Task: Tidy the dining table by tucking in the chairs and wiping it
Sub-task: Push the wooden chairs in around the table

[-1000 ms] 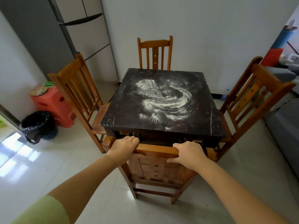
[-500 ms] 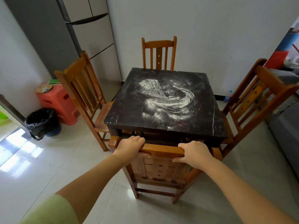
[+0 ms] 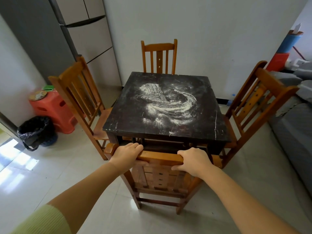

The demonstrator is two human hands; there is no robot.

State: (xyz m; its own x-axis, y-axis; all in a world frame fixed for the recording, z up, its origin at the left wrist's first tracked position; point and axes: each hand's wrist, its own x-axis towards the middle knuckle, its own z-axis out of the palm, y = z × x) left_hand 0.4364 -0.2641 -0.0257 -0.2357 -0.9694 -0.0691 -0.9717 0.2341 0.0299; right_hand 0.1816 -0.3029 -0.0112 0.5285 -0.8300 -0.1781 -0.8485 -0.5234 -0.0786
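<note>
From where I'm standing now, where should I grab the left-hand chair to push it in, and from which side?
Grip the left chair by its top rail, both hands spread, as the left hand and right hand hold the near chair. Come from behind its back, on the red stool side: the seat faces the table and sticks out, so a push there should slide it under.

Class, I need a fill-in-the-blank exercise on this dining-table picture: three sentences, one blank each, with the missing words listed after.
1. Both the left hand and the right hand grip the top rail of the near ____.
2. The dark table is smeared with ____ powder.
3. The bin lined with a black bag stands beside a ____ plastic stool.

Missing words: chair; white; red
</note>
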